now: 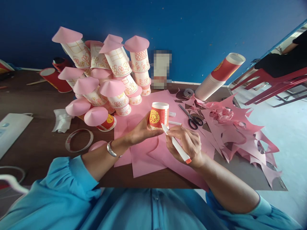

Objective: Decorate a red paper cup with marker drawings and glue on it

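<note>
In my left hand [141, 130] is a red and white paper cup [155, 116] with a gold pattern, its white rounded end upward. My right hand [185, 143] grips a white marker [177, 147] with an orange-red end; its tip points at the cup's side, and I cannot tell if it touches. Both hands are above pink paper sheets [146, 163]. A white marker cap [172, 114] and another white pen-like stick [175, 123] lie just behind the cup. Black-handled scissors [192, 118] rest to the right.
Stacked cups with pink cone roofs [112, 88] stand at the back left. A tall leaning cup stack [216, 76] is at the back right, beside a tape roll [188, 93]. Pink paper scraps [240, 127] cover the right side. A larger tape ring [79, 140] lies left.
</note>
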The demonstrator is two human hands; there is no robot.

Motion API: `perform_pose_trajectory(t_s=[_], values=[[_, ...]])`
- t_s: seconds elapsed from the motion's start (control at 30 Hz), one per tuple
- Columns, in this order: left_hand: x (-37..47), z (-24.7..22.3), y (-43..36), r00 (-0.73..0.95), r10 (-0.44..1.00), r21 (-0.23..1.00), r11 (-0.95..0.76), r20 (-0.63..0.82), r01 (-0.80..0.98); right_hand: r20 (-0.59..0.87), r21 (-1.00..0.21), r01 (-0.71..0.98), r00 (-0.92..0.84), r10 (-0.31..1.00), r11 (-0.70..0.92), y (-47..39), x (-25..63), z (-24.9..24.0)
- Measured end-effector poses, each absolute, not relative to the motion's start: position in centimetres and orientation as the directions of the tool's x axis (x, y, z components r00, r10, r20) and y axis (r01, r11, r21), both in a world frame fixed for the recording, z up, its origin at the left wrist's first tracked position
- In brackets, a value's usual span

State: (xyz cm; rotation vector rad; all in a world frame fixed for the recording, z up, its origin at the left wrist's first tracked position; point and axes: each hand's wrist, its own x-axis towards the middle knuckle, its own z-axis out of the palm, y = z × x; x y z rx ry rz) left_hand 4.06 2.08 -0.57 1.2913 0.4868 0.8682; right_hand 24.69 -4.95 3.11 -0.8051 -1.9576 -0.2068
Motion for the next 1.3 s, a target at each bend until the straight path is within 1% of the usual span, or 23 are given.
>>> perform_pose_trajectory(t_s=[0.13,0.4,0.6,0.83,1.0,1.3], values=[[4.0,-0.7,2.1,0.609,0.777,0.959,0.026,0.158,-0.281,0.840,-0.170,0.613,-0.319,0.438,0.772,-4.9,24.6,3.0],[4.0,-0.2,2.1,0.626,0.765,0.965,0.024,0.151,-0.262,0.831,-0.195,0.597,-0.320,0.455,0.778,-5.0,24.6,2.9],[3.7,-1.2,2.1,0.577,0.813,0.984,0.030,0.077,-0.173,0.826,-0.209,0.605,-0.312,0.470,0.768,-5.1,24.7,2.9],[3.6,-0.9,2.1,0.599,0.800,0.991,0.046,0.041,-0.129,0.825,-0.197,0.628,-0.309,0.473,0.753,-5.1,24.7,3.2],[3.6,-0.8,2.2,0.628,0.777,0.984,0.073,0.047,-0.164,0.826,-0.183,0.651,-0.305,0.475,0.736,-5.1,24.8,3.2],[3.7,-0.8,2.2,0.623,0.780,0.983,0.069,0.054,-0.172,0.833,-0.181,0.658,-0.292,0.470,0.731,-5.0,24.9,3.2]])
